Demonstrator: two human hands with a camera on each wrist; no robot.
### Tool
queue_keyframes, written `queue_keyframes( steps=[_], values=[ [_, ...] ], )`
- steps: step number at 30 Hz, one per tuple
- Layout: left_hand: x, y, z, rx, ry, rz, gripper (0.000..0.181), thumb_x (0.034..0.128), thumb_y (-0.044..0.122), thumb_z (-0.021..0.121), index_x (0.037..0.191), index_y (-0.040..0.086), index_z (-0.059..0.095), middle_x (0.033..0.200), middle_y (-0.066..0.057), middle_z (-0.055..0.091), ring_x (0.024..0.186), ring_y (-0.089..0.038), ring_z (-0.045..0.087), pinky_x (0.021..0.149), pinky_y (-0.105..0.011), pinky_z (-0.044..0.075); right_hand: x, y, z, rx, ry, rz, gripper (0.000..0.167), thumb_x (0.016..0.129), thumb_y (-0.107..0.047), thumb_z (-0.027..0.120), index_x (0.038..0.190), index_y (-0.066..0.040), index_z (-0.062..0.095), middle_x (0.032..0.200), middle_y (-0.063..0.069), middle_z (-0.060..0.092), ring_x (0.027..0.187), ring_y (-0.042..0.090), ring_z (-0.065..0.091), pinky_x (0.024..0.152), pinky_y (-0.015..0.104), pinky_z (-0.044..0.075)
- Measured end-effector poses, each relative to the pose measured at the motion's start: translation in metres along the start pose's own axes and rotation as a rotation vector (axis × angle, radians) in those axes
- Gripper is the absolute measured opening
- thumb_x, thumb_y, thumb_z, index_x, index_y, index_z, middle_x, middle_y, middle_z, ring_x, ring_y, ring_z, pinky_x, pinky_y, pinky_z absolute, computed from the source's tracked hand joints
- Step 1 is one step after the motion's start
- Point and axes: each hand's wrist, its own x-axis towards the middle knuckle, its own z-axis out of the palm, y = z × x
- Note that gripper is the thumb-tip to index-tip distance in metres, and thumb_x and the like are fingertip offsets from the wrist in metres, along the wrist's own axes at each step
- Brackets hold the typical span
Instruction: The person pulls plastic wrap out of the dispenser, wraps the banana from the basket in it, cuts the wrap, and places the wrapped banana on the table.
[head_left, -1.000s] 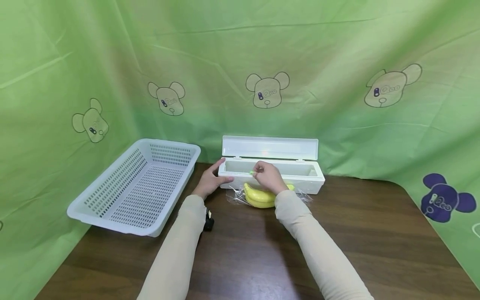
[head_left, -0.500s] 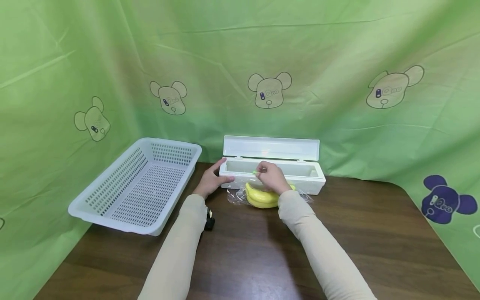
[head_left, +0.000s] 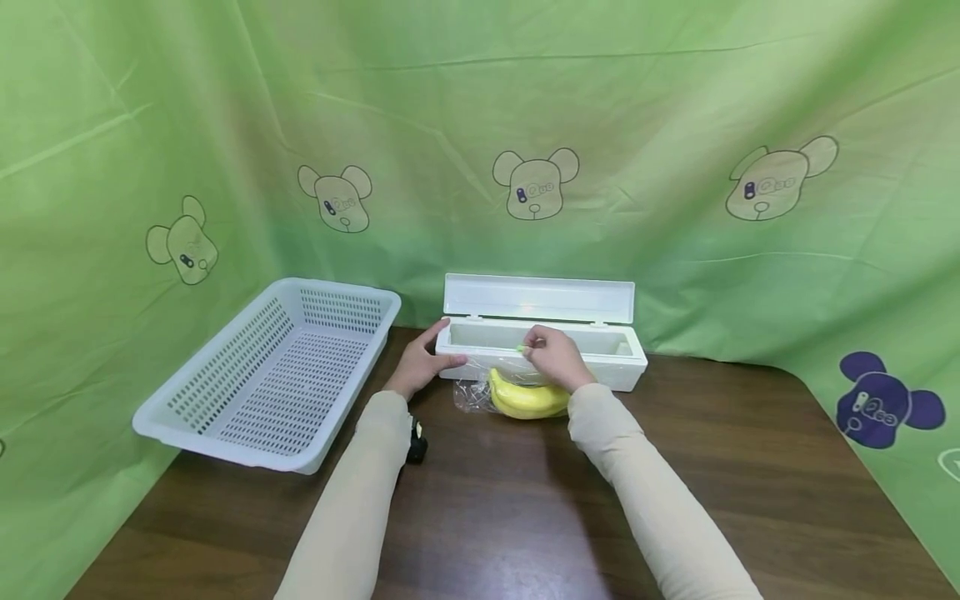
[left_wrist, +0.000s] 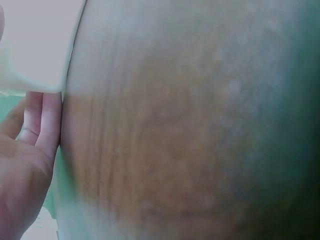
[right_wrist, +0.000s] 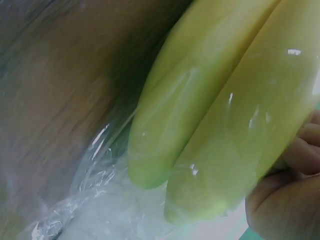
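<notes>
A long white cling film dispenser (head_left: 615,377) stands at the back of the table with its lid (head_left: 538,300) raised. My left hand (head_left: 418,367) grips its left end, thumb on the front and fingers round the far side. At the front rim, my right hand (head_left: 557,357) pinches a small green slide cutter (head_left: 521,348), mostly hidden by the fingers. Yellow bananas (head_left: 525,400) wrapped in clear cling film (head_left: 472,395) lie against the dispenser's front, below the right hand. In the right wrist view, film stretches over the bananas (right_wrist: 235,125) and gathers past their tips.
A white perforated plastic basket (head_left: 307,454) stands on the left of the brown wooden table (head_left: 480,517). A green printed curtain (head_left: 420,100) hangs close behind and at both sides. A black device (head_left: 417,442) sits at the left wrist.
My right hand has slid a little to the right along the dispenser's front rim, with the green slide cutter. The left hand keeps its place on the left end.
</notes>
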Motion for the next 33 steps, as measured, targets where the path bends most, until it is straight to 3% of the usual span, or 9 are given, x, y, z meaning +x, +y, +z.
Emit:
queue_keyframes(
  steps=[3,15,24,33],
  values=[
    [-0.001,0.000,-0.001,0.004,-0.007,-0.005,0.085,0.0803,0.033,0.088,0.153,0.033,0.045,0.158,-0.007,0.038,0.146,-0.028,0.031,0.116,-0.048,0.027,0.000,0.002,-0.003,-0.012,-0.006,-0.012,0.006,0.091,-0.008,0.062,0.096,-0.005,0.064,0.104,0.017,0.069,0.095,0.034,0.061,0.091,0.051,0.048],
    [0.000,-0.001,-0.001,0.001,-0.008,-0.003,0.086,0.0794,0.035,0.088,0.153,0.032,0.045,0.159,-0.008,0.038,0.146,-0.030,0.030,0.117,-0.050,0.026,-0.001,0.007,-0.018,-0.032,-0.051,-0.021,0.007,0.091,-0.008,0.064,0.094,-0.002,0.064,0.113,0.021,0.068,0.107,0.039,0.062,0.097,0.053,0.046],
    [0.001,0.000,-0.002,0.001,0.003,0.001,0.086,0.0795,0.034,0.088,0.154,0.031,0.045,0.157,-0.009,0.040,0.145,-0.029,0.032,0.116,-0.048,0.027,-0.001,0.020,-0.033,-0.024,-0.058,-0.014,0.006,0.092,-0.008,0.063,0.093,-0.002,0.063,0.102,0.017,0.067,0.085,0.028,0.059,0.074,0.040,0.046],
    [0.001,-0.002,-0.001,0.006,-0.002,-0.013,0.086,0.0794,0.036,0.088,0.154,0.033,0.044,0.158,-0.009,0.039,0.146,-0.029,0.031,0.116,-0.048,0.027,-0.004,0.036,-0.041,-0.005,-0.050,0.018,0.006,0.093,-0.008,0.063,0.093,-0.002,0.063,0.097,0.016,0.067,0.076,0.024,0.057,0.066,0.034,0.046]
  ],
)
